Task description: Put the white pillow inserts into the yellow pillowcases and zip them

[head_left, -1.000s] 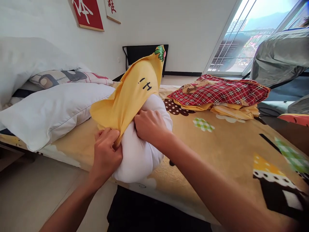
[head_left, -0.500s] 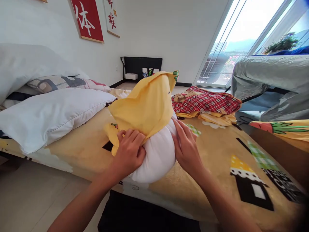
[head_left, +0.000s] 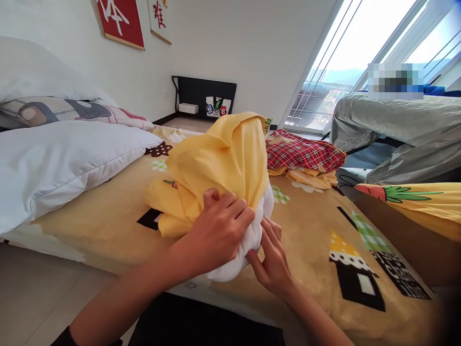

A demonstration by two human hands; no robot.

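A yellow pillowcase [head_left: 216,158] covers the far part of a white pillow [head_left: 248,242] on the bed in front of me. My left hand [head_left: 226,221] is closed on the pillowcase's near edge, bunching the cloth over the pillow. Lower and to the right, my right hand [head_left: 270,254] grips the pillow's white near end, thumb on the front and fingers round the side. Part of the pillowcase hangs loose to the left on the bedspread. The pillow's far end is hidden inside the cloth.
Tan patterned bedspread [head_left: 302,250] lies under everything. A white pillow [head_left: 72,158] is at the left, and red plaid cloth [head_left: 306,154] lies beyond on the right. Yellow carrot-print fabric [head_left: 425,197] hangs over a brown surface at the right edge.
My left hand has moved right along the pillowcase edge, and more cloth covers the pillow. The right hand has shifted lower on the white end. The view has turned slightly right.
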